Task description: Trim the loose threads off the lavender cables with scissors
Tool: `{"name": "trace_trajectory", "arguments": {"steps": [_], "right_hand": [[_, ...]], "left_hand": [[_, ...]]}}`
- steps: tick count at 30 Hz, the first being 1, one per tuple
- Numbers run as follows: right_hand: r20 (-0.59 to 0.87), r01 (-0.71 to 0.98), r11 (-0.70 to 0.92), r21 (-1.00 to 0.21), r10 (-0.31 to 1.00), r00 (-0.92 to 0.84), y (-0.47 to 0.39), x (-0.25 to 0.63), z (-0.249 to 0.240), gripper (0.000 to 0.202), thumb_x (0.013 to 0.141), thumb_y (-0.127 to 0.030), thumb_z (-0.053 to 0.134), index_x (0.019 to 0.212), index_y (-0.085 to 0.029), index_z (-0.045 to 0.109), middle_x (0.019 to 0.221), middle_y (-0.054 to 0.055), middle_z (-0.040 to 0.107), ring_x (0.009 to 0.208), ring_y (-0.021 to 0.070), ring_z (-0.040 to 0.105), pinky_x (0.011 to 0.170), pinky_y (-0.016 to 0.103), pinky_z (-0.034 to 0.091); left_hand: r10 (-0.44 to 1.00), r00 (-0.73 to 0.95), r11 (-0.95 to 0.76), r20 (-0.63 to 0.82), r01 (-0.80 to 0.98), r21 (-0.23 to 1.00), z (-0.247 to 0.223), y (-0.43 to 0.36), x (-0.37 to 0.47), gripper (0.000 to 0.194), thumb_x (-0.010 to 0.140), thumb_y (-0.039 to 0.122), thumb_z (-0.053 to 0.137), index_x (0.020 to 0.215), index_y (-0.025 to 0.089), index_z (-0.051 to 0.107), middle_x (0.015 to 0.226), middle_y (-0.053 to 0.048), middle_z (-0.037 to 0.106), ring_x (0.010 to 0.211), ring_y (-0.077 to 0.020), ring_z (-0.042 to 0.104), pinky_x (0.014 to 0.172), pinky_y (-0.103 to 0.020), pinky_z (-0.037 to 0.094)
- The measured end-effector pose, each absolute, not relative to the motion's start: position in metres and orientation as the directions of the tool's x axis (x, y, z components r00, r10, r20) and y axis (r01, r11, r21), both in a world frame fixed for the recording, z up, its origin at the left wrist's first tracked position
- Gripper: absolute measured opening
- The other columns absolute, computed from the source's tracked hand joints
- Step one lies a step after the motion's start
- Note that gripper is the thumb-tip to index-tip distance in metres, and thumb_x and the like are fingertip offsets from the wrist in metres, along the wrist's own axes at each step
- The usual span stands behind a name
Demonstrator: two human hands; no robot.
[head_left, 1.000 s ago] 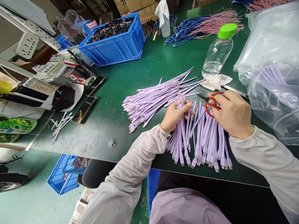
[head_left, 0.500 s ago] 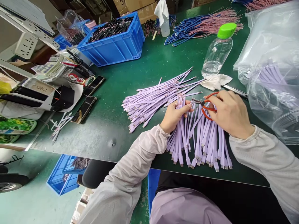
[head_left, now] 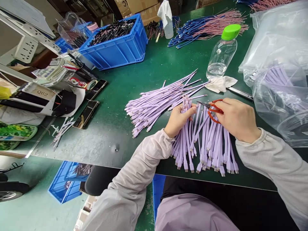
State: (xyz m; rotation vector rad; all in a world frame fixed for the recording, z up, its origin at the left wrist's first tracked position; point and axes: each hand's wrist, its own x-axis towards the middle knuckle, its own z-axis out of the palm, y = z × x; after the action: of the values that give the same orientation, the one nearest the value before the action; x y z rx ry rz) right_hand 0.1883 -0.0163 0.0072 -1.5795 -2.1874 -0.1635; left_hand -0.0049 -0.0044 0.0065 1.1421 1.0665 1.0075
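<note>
My left hand (head_left: 179, 118) is closed round a bunch of flat purple USB cables (head_left: 184, 141), their bare wire ends sticking up above the thumb and their plugs hanging toward the table edge. Orange-handled pliers or cutters (head_left: 215, 109) are gripped in my right hand (head_left: 240, 118), with the dark jaws pointing left at the tops of the cables. More purple cables (head_left: 218, 141) lie fanned out under my right hand, plugs toward me. Behind my left hand is a larger pile of the same cables (head_left: 154, 104).
A clear bottle with a green cap (head_left: 221, 53) stands beyond my right hand, near a white cloth (head_left: 220, 84). Plastic bags (head_left: 276, 80) fill the right side. A blue crate (head_left: 117, 48) of black cables and phones (head_left: 86, 114) sit to the left.
The pliers' jaws have shifted slightly left toward the bunch. One cable's plug end near the bunch has moved left, leaving a wider gap beside the fanned cables.
</note>
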Motion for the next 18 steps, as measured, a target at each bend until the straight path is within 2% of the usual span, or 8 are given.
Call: {"name": "trace_trajectory", "arguments": {"steps": [2, 4, 7, 9, 12, 18], "right_hand": [[0.460, 0.913, 0.325, -0.248, 0.868, -0.184, -0.014, 0.186, 0.007, 0.016, 0.084, -0.021, 0.052, 0.087, -0.018, 0.068, 0.076, 0.006, 0.060, 0.072, 0.0199, 0.054, 0.058, 0.030, 0.034], [0.479, 0.858, 0.337, -0.388, 0.869, -0.125, -0.011, 0.184, 0.009, 0.017, 0.082, -0.020, 0.054, 0.088, -0.015, 0.069, 0.075, 0.006, 0.059, 0.069, 0.0184, 0.053, 0.061, 0.030, 0.037], [0.432, 0.697, 0.379, -0.609, 0.895, -0.110, -0.010, 0.181, 0.012, 0.027, 0.080, -0.018, 0.056, 0.102, -0.015, 0.070, 0.079, 0.005, 0.058, 0.068, 0.0163, 0.051, 0.065, 0.029, 0.041], [0.391, 0.594, 0.398, -0.699, 0.908, -0.149, -0.011, 0.179, 0.014, 0.035, 0.080, -0.017, 0.056, 0.114, -0.017, 0.067, 0.083, 0.004, 0.058, 0.071, 0.0159, 0.052, 0.069, 0.029, 0.043], [0.381, 0.542, 0.420, -0.728, 0.905, -0.191, -0.013, 0.177, 0.014, 0.039, 0.080, -0.016, 0.057, 0.117, -0.016, 0.065, 0.087, 0.005, 0.059, 0.076, 0.0169, 0.054, 0.072, 0.030, 0.044], [0.456, 0.610, 0.473, -0.636, 0.868, -0.198, -0.014, 0.176, 0.012, 0.031, 0.078, -0.012, 0.056, 0.106, -0.015, 0.069, 0.084, 0.005, 0.059, 0.075, 0.0170, 0.055, 0.070, 0.029, 0.044]], "left_hand": [[0.957, 0.252, 0.167, -0.144, -0.071, 0.983, 0.005, -0.004, -0.006, 0.023, 0.079, 0.028, 0.061, 0.095, 0.013, 0.067, 0.099, -0.007, 0.065, 0.080, -0.0122, 0.058, 0.065, -0.021, 0.049], [0.947, 0.280, 0.189, -0.158, -0.086, 0.978, 0.003, -0.004, -0.006, 0.025, 0.079, 0.027, 0.061, 0.099, 0.013, 0.067, 0.104, -0.008, 0.065, 0.081, -0.0121, 0.058, 0.071, -0.023, 0.051], [0.951, 0.259, 0.203, -0.171, -0.101, 0.974, 0.001, -0.005, -0.004, 0.026, 0.078, 0.027, 0.064, 0.099, 0.013, 0.068, 0.092, -0.006, 0.066, 0.072, -0.0103, 0.057, 0.072, -0.025, 0.051], [0.957, 0.230, 0.207, -0.177, -0.113, 0.972, 0.000, -0.005, -0.002, 0.025, 0.075, 0.027, 0.068, 0.094, 0.011, 0.067, 0.081, -0.004, 0.064, 0.067, -0.0098, 0.057, 0.070, -0.025, 0.050], [0.965, 0.205, 0.194, -0.166, -0.126, 0.973, 0.000, -0.005, 0.000, 0.022, 0.071, 0.027, 0.072, 0.084, 0.010, 0.065, 0.073, -0.002, 0.061, 0.064, -0.0094, 0.056, 0.068, -0.025, 0.050], [0.973, 0.184, 0.163, -0.141, -0.108, 0.981, -0.002, -0.005, 0.000, 0.022, 0.075, 0.032, 0.070, 0.080, 0.011, 0.064, 0.069, -0.002, 0.061, 0.063, -0.0100, 0.056, 0.067, -0.025, 0.048]]}}
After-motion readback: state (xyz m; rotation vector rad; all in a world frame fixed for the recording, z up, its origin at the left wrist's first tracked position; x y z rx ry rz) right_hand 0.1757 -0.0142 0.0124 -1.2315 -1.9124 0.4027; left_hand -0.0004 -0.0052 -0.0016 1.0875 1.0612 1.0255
